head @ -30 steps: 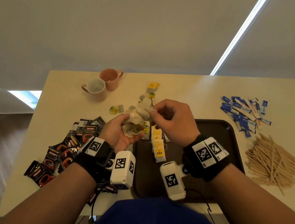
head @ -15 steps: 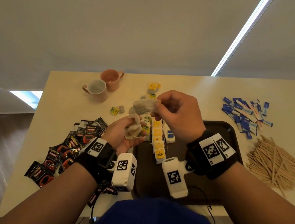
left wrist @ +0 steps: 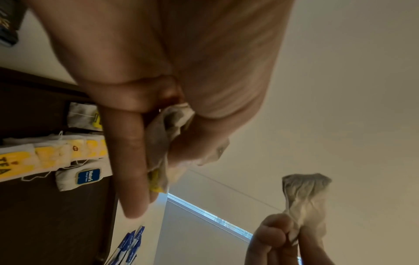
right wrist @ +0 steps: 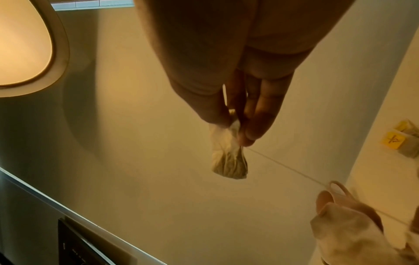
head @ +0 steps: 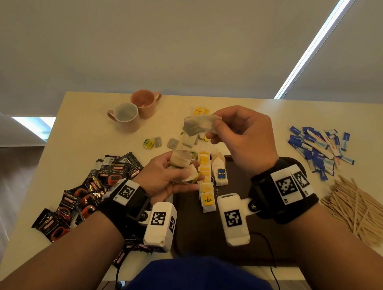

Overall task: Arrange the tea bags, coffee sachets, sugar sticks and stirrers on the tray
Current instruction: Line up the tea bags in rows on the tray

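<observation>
My right hand (head: 216,130) pinches one crumpled tea bag (head: 200,126) and holds it raised above the table; in the right wrist view this tea bag (right wrist: 228,157) hangs from the fingertips with a taut string running down to the other hand. My left hand (head: 177,178) grips a bunch of tea bags (head: 181,162) beside the dark tray (head: 238,178). A row of yellow-tagged tea bags (head: 205,185) lies on the tray, with a blue-tagged tea bag (head: 219,174) beside it. Coffee sachets (head: 90,191) lie left, sugar sticks (head: 320,149) and wooden stirrers (head: 357,212) right.
Two pink mugs (head: 135,109) stand at the far left of the table. Loose tea bags (head: 157,142) lie on the table (head: 80,130) behind the tray. A cable (head: 274,266) runs over the table's near edge.
My right hand has pulled one tea bag up and away from the bunch in my left hand, drawing its string taut. The left hand stays beside the tray.
</observation>
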The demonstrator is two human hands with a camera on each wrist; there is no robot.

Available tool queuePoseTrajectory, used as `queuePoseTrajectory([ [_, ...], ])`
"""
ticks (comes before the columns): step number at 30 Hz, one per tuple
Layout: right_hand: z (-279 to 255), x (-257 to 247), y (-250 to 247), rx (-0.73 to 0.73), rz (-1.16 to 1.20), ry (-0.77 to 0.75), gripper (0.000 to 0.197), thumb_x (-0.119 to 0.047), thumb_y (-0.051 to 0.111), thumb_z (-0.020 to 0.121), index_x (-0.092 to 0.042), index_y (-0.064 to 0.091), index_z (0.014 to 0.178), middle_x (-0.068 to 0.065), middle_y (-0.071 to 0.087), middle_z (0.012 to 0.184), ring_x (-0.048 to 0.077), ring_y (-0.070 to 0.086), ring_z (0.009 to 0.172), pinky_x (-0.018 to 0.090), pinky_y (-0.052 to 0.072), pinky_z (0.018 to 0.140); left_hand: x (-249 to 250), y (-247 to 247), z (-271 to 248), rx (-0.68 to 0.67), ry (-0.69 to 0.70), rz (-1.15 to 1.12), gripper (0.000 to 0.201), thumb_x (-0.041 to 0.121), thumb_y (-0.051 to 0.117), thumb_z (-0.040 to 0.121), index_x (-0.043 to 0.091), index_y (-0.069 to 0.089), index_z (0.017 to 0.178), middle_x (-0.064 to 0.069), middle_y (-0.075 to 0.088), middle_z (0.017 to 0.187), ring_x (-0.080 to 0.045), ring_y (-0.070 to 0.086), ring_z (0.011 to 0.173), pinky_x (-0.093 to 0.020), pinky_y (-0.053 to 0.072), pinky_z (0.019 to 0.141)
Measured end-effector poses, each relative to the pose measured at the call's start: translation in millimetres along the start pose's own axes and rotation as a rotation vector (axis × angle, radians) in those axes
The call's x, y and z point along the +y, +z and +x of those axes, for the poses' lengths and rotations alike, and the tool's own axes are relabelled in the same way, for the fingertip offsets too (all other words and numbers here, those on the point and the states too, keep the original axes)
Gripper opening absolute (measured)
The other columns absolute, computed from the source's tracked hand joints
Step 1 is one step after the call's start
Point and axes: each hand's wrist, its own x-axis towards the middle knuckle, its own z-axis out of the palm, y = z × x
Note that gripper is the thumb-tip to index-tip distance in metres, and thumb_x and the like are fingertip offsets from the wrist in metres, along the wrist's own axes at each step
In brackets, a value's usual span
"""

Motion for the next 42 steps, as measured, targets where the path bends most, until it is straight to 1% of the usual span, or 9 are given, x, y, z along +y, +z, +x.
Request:
queuePoseTrajectory([
  [4,3,-3,-5,0.043,0.013,0.006,0.011,-0.001,0.063,0.093,0.004,0.068,0.102,0.018,0.073,0.086,0.021,0.073,0.069,0.026,0.059,0.064,0,-3,1,-0.036,0.000,-0.020,0.042,-0.023,0.042,0.091,0.005,0.057,0.118,-0.015,0.069,0.117,-0.039,0.071,0.099,-0.039,0.063,0.069],
  [11,14,-4,-22,0.130,-0.050,-0.054,0.009,-0.006,0.064,0.093,-0.003,0.069,0.100,0.009,0.073,0.083,0.019,0.071,0.068,0.030,0.058,0.060,4,-14,3,-0.015,-0.030,-0.020,0.044,-0.022,0.038,0.092,0.008,0.057,0.119,-0.011,0.067,0.127,-0.043,0.066,0.110,-0.059,0.057,0.081],
  [15,15,4,-22,0.079,-0.152,-0.049,0.010,-0.008,0.064,0.093,-0.010,0.073,0.098,0.003,0.073,0.087,0.009,0.068,0.073,0.020,0.054,0.065,6,-9,7,0.177,-0.005,0.079,0.049,-0.026,0.033,0.087,0.006,0.060,0.114,-0.014,0.068,0.106,-0.027,0.069,0.084,-0.039,0.062,0.068],
  [18,15,11,-19,0.001,-0.257,-0.015,0.014,-0.009,0.064,0.093,-0.009,0.076,0.100,0.001,0.073,0.092,0.009,0.068,0.083,0.022,0.057,0.075,14,-4,8,0.249,0.012,0.148,0.034,-0.016,0.042,0.087,0.008,0.063,0.099,-0.014,0.066,0.092,-0.020,0.060,0.068,-0.029,0.050,0.054],
  [21,14,18,-16,-0.062,-0.326,0.033,0.014,-0.014,0.065,0.093,-0.010,0.076,0.101,0.003,0.074,0.089,0.013,0.069,0.071,0.027,0.059,0.066,22,2,8,0.219,0.067,0.224,0.004,0.009,0.064,0.093,0.011,0.063,0.090,-0.006,0.061,0.077,-0.014,0.052,0.057,-0.024,0.040,0.047],
  [25,14,23,-11,-0.047,-0.331,0.065,0.009,-0.019,0.071,0.089,-0.012,0.074,0.095,0.003,0.072,0.077,0.015,0.068,0.058,0.029,0.058,0.058,28,7,13,0.264,0.290,0.418,0.021,0.018,0.076,0.087,0.020,0.063,0.071,0.000,0.050,0.056,-0.014,0.038,0.046,-0.021,0.029,0.042],
  [29,13,29,-7,-0.083,-0.288,0.093,0.013,-0.018,0.075,0.087,-0.007,0.073,0.093,0.005,0.072,0.076,0.014,0.067,0.061,0.026,0.056,0.058,36,14,11,0.284,0.505,0.586,0.005,0.015,0.074,0.088,0.019,0.075,0.084,-0.006,0.065,0.066,-0.014,0.047,0.045,-0.021,0.036,0.043],
  [33,10,30,-4,-0.130,-0.273,0.061,0.012,-0.018,0.075,0.087,-0.008,0.073,0.092,0.003,0.072,0.076,0.012,0.068,0.062,0.027,0.057,0.059,42,20,8,0.200,0.557,0.683,0.009,0.015,0.072,0.091,0.014,0.076,0.099,-0.005,0.065,0.063,-0.013,0.050,0.045,-0.021,0.040,0.043],
  [42,-4,42,-2,-0.246,-0.104,0.238,0.020,-0.014,0.069,0.091,0.001,0.069,0.104,0.009,0.076,0.084,0.011,0.074,0.078,0.020,0.055,0.073,47,25,7,0.318,0.513,0.477,0.005,0.013,0.073,0.089,0.016,0.074,0.085,-0.009,0.065,0.066,-0.014,0.047,0.041,-0.020,0.035,0.038],
])
